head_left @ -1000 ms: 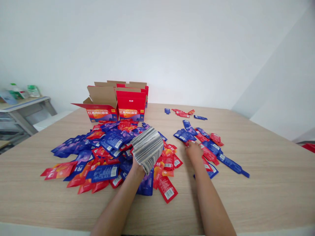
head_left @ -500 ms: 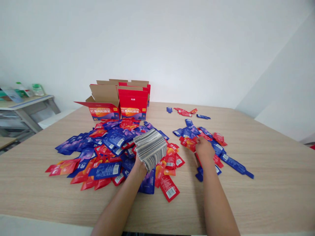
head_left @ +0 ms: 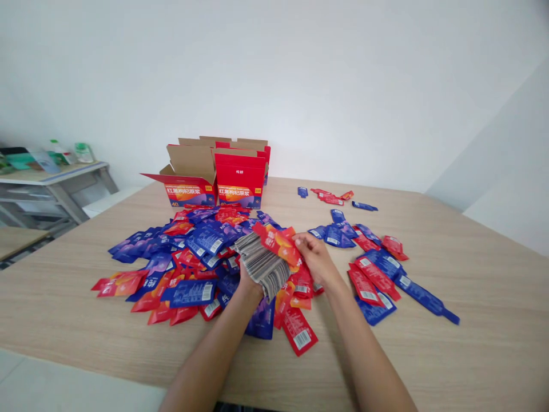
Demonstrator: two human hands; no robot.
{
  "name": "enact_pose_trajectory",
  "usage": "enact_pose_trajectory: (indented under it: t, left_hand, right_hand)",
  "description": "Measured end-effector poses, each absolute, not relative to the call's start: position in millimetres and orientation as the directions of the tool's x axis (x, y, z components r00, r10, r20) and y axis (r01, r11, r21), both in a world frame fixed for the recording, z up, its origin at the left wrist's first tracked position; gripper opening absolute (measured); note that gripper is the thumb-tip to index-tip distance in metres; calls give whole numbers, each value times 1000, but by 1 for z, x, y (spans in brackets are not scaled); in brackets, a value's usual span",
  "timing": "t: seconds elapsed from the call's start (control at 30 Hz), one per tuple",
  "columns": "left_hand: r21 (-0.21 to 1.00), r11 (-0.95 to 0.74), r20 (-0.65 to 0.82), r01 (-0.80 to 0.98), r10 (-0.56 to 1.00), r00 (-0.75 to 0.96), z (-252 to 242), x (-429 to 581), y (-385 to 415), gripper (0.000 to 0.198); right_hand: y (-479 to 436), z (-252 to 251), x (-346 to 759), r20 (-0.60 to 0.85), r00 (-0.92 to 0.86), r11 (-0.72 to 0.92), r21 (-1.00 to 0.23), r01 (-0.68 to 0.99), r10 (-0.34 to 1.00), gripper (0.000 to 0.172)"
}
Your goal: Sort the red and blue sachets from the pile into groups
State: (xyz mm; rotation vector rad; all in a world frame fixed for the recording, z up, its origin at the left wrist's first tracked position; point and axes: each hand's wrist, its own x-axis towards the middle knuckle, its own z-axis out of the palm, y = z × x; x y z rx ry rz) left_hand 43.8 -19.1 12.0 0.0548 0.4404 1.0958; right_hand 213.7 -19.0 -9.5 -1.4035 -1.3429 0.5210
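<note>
My left hand [head_left: 247, 284] is closed round a thick stack of sachets [head_left: 261, 264], held edge-up over the table. My right hand [head_left: 315, 257] pinches a red sachet [head_left: 278, 241] and lays it against the top of that stack. Under and left of the stack spreads a big pile of red and blue sachets [head_left: 189, 257]. A smaller group of sachets [head_left: 373, 263] lies to the right of my right hand.
Open red cardboard boxes [head_left: 218, 174] stand at the back of the wooden table [head_left: 472, 320]. A few loose sachets [head_left: 334, 198] lie at the far right. A grey shelf with bottles [head_left: 55, 171] stands off to the left.
My right hand picked a red sachet from the right-hand group and carried it left to the stack. The view shifted slightly.
</note>
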Motion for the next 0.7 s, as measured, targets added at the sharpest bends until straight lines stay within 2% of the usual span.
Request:
enact_pose_trajectory:
  t: [0.13,0.27,0.33,0.43,0.5,0.57,0.7]
  left_hand:
    - [289,389,-306,-875,903,300,11,45,-14,36]
    - [282,459,-289,-842,878,382,3,44,-11,33]
    - [271,466,-297,-842,873,387,1,43,-12,33]
    - [239,447,-324,-862,873,364,3,43,-14,35]
    - [228,436,-346,-871,872,346,7,42,-17,34]
    - [228,436,-359,-871,869,341,12,40,-20,38]
    - [260,461,-324,-848,869,373,18,35,-24,50]
  right_hand:
    - [-22,-14,187,340,222,244,-897,369,914,34]
    - [-22,-11,187,359,334,241,-907,345,871,35]
    - [-22,-8,192,415,380,267,-883,385,826,36]
    - [-22,-3,215,549,391,278,-776,566,739,38]
    - [-23,-3,243,583,423,139,-684,716,693,40]
    - [-24,-6,277,536,531,-151,-596,789,656,42]
    - [-34,-19,328,450,667,-377,-577,725,594,41]
